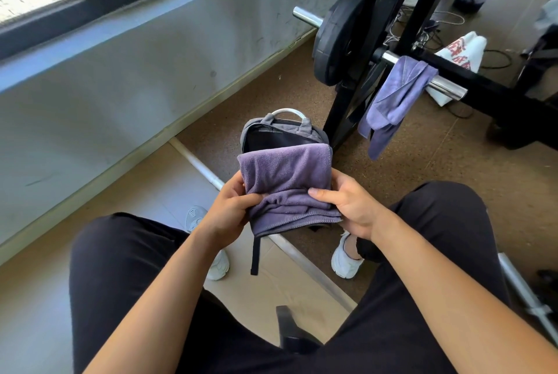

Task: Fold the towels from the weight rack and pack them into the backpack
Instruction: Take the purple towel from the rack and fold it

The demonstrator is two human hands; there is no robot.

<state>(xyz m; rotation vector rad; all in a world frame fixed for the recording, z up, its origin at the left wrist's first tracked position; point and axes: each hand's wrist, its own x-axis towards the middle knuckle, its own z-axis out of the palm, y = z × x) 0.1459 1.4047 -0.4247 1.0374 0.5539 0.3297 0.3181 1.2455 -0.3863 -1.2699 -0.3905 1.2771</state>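
A folded purple towel (287,183) is held in front of me over the open grey backpack (280,132), which stands on the floor between my feet. My left hand (229,210) grips the towel's left side with fingers curled into the folds. My right hand (347,204) holds its right side, thumb laid across the top. The towel covers the lower part of the backpack. A second purple towel (395,98) hangs draped over a chrome bar (444,86) of the black weight rack (401,20) at the right.
A black weight plate (341,35) sits on the rack beside the wall. A white cloth with red print (462,53) lies behind the rack among cables. A long bar (205,171) lies on the floor. My knees frame the view.
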